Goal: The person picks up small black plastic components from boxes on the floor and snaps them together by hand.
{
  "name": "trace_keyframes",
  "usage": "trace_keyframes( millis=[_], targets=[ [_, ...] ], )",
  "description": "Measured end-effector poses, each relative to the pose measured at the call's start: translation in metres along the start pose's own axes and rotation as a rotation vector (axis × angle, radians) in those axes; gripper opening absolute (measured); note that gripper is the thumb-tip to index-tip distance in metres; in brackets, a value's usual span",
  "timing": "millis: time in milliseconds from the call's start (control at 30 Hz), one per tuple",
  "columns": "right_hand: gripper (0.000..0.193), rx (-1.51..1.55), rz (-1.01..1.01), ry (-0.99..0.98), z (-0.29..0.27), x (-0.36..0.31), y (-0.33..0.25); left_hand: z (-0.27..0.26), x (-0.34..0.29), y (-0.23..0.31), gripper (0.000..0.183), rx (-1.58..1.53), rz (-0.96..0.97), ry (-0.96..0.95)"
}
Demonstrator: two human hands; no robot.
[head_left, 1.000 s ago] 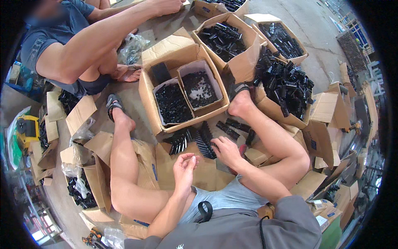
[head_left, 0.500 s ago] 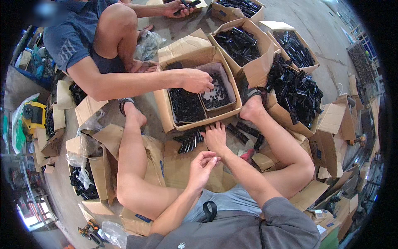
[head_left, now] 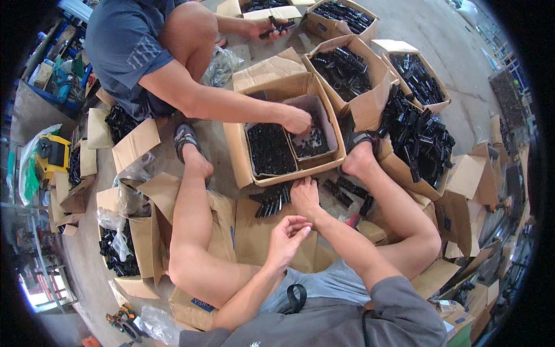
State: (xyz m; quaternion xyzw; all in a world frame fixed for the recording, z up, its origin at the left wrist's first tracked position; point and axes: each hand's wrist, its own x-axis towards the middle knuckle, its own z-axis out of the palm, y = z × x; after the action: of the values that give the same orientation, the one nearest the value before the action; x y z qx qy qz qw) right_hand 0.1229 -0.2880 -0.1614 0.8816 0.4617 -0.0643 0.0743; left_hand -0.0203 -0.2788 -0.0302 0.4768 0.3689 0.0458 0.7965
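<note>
My left hand [head_left: 287, 238] is raised over my lap, its thumb and fingertips brought together. Whatever is between them, if anything, is hidden or too small to make out. My right hand [head_left: 304, 198] reaches forward with fingers stretched out, beside a row of black plastic parts [head_left: 272, 202] lying on flat cardboard [head_left: 257, 231]. Its fingertips are at the near wall of an open cardboard box [head_left: 300, 174]. Inside that box, small black pieces [head_left: 269, 149] fill one compartment, and a co-worker's hand [head_left: 296, 119] dips into the other.
The co-worker crouches at the far left, another hand [head_left: 276, 28] holding black parts. Boxes of black parts [head_left: 416, 139] stand to the right and beyond. A few black tubes [head_left: 352, 192] lie by my right foot. An open box [head_left: 118, 248] with plastic bags stands left.
The view has shifted slightly. My right hand's fingers have drawn closer together near the box. My left hand's pinch has turned a little. The co-worker's hand has moved lower into the box.
</note>
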Motion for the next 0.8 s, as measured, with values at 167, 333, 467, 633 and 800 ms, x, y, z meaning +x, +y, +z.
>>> trace_keyframes(
  millis=[167,333,467,633,800],
  targets=[
    [0.025,0.12,-0.014,0.141,-0.009,-0.01,0.018,-0.001,0.003,0.002,0.025,0.024,0.038,0.043],
    [0.033,0.893,0.131,0.19,-0.092,-0.05,0.049,-0.007,0.005,0.001,0.046,0.33,0.248,0.2],
    [0.042,1.835,0.285,-0.288,-0.118,-0.08,0.071,0.002,0.001,0.023,0.069,0.723,0.433,0.149],
    [0.045,2.059,0.209,-0.316,-0.137,-0.092,0.076,-0.001,0.005,0.007,0.052,0.194,0.204,-0.159],
    [0.036,1.875,0.212,0.041,-0.129,-0.094,0.057,-0.01,0.01,0.011,0.046,-0.126,0.079,-0.231]
  ],
)
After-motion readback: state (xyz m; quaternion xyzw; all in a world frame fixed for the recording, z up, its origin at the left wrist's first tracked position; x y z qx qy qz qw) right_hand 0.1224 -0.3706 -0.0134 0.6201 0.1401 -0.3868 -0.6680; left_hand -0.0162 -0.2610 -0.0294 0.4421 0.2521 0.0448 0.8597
